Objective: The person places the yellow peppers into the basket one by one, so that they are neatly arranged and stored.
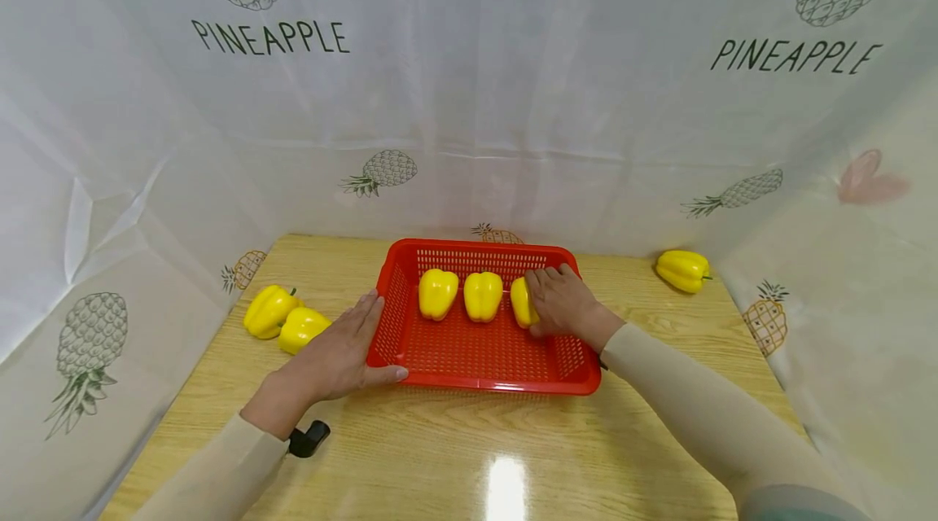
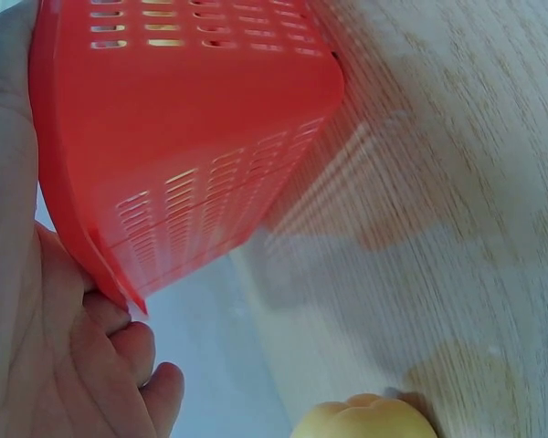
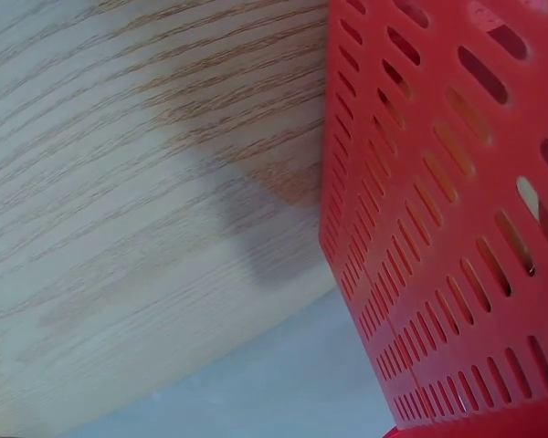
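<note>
A red perforated plastic basket stands on the wooden table. Inside it, my right hand grips a yellow bell pepper near the right end, partly covering it. Two more yellow bell peppers, a left one and a middle one, stand in a row beside it. My left hand rests along the basket's left rim, fingers extended and thumb over the front corner. In the left wrist view, that hand touches the rim from outside. The right wrist view shows only the basket's outer wall, with the right hand out of sight.
Left of the basket, two yellow bell peppers, a rear one and a front one, lie close together near my left hand. Another yellow bell pepper lies at the table's back right. A white pineapple-print sheet encloses the table's back and sides.
</note>
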`<control>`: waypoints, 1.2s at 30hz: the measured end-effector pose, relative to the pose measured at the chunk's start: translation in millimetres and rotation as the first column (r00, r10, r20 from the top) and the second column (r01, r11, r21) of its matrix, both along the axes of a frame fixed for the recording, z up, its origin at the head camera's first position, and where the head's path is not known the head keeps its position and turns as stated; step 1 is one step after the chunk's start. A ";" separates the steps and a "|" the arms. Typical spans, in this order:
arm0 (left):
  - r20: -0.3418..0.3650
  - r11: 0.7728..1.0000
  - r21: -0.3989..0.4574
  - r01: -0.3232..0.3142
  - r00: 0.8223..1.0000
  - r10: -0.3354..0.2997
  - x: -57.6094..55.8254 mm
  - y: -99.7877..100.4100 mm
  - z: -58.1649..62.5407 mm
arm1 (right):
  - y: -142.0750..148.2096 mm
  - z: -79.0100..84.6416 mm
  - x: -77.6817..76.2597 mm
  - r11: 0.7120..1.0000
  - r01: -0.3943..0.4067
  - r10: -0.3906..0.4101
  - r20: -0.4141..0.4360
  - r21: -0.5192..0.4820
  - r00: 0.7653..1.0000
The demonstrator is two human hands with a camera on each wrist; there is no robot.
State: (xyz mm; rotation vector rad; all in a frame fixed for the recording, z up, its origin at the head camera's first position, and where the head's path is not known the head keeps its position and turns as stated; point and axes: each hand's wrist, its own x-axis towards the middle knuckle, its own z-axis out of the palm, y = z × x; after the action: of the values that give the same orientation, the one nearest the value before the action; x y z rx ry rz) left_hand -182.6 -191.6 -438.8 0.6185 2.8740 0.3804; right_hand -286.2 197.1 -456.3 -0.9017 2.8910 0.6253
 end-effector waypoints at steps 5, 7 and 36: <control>-0.005 1.000 0.000 0.007 1.000 -0.007 0.2 -0.2 -0.1 | 1.1 -1.0 0.3 1.000 -0.012 0.012 -0.024 -0.005 1.000; -0.002 1.000 -0.005 0.006 1.000 -0.006 0.0 -0.1 0.1 | 1.1 -0.8 0.6 1.000 -0.013 0.013 -0.029 -0.014 0.999; -0.001 1.000 -0.006 -0.005 1.000 0.005 -0.3 0.9 0.0 | 2.0 -4.7 1.1 0.996 -0.022 0.014 -0.094 -0.091 0.995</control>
State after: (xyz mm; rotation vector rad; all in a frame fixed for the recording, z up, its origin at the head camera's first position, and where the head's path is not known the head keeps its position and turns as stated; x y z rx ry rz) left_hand -182.8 -190.6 -438.8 0.6114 2.8768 0.3728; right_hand -285.2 199.1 -461.1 -0.9348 3.0208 0.5536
